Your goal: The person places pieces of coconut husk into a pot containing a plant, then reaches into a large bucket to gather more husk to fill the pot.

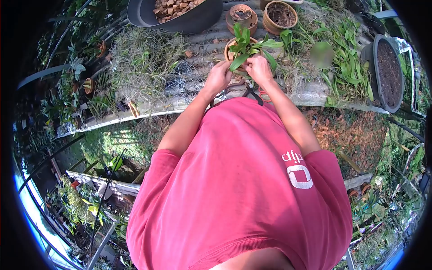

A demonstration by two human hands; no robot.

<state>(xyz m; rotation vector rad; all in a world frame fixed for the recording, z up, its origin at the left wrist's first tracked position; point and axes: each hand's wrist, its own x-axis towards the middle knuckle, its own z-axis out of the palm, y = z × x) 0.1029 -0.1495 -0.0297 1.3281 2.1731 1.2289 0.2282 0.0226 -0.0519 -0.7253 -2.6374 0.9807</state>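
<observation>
A green leafy plant (243, 45) stands in a round terracotta pot (228, 55) on the bench in front of me. My left hand (218, 78) is at the pot's near left side, its fingers bent together by a drooping leaf. On the near right, my right hand (259, 71) has its fingers curled in at the base of the plant, over the rim. What either hand's fingertips hold is too small and partly hidden to make out. Red-handled scissors (264, 94) lie close to my body, below the right hand.
A dark tub of brown chunks (180, 20) stands at the back left. Beyond the plant are stacked clay pots (242, 20) and a soil-filled pot (280, 18). Wiry grey-green plants (146, 63) lie left, leafy plants (351, 67) right, beside a soil-filled black tub (375, 76).
</observation>
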